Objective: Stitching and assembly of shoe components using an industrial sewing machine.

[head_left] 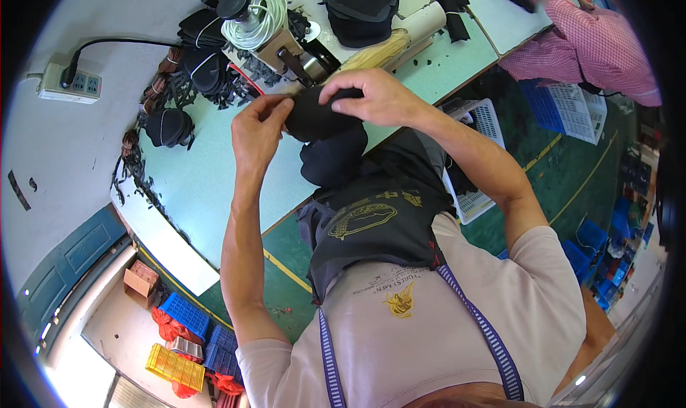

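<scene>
Both my hands grip a black fabric cap piece (pixel 314 118) over the pale green worktable (pixel 207 172). My left hand (pixel 259 133) pinches its left edge. My right hand (pixel 371 97) curls over its top right. The piece sits just in front of a sewing machine (pixel 282 47) with a coil of white cord (pixel 259 18) on top. More black fabric (pixel 332 158) hangs below the held piece toward my dark apron (pixel 371 226).
Finished black caps (pixel 169 127) and dark scraps lie at the table's left. A stack of black caps (pixel 361 8) and a white roll (pixel 421 23) lie behind the machine. A power strip (pixel 70 84) is on the wall. A person in pink (pixel 586 47) sits at right. White and blue baskets (pixel 564 108) stand on the green floor.
</scene>
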A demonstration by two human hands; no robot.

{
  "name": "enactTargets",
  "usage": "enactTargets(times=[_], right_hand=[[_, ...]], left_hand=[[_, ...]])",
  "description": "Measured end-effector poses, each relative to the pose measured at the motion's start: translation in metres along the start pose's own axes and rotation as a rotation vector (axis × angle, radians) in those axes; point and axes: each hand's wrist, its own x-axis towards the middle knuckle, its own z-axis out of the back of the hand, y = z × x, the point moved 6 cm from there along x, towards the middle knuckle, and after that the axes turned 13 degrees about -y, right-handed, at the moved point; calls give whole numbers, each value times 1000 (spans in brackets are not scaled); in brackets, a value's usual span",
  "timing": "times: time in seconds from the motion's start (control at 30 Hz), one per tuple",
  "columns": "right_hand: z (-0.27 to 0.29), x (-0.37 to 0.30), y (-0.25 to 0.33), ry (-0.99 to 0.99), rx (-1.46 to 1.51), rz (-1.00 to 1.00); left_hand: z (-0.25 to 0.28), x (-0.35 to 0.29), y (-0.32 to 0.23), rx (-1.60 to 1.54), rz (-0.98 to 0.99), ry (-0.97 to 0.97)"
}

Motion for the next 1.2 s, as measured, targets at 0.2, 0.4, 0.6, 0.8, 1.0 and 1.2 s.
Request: enactTargets(times=[0.2,0.4,0.6,0.8,1.0,1.2], right_hand=[[-5,12,-10,-71,-247,-158],[5,23,10,-243,-427,71],[39,7,27,-220,-289,184],[-1,-24,1,-81,333,-219],[-31,-15,-28,-124,282,-378],[0,-11,-17,-287,54,-241]], left_hand=[[-3,11,-14,278,-48,-160],[-13,22,-18,423,-210,-226],[-17,-8,-17,75,-142,-156],[-12,-13,-8,-83,-3,115],[0,6,-11,221,10,-108],[-25,8,-23,46,-26,-158]])
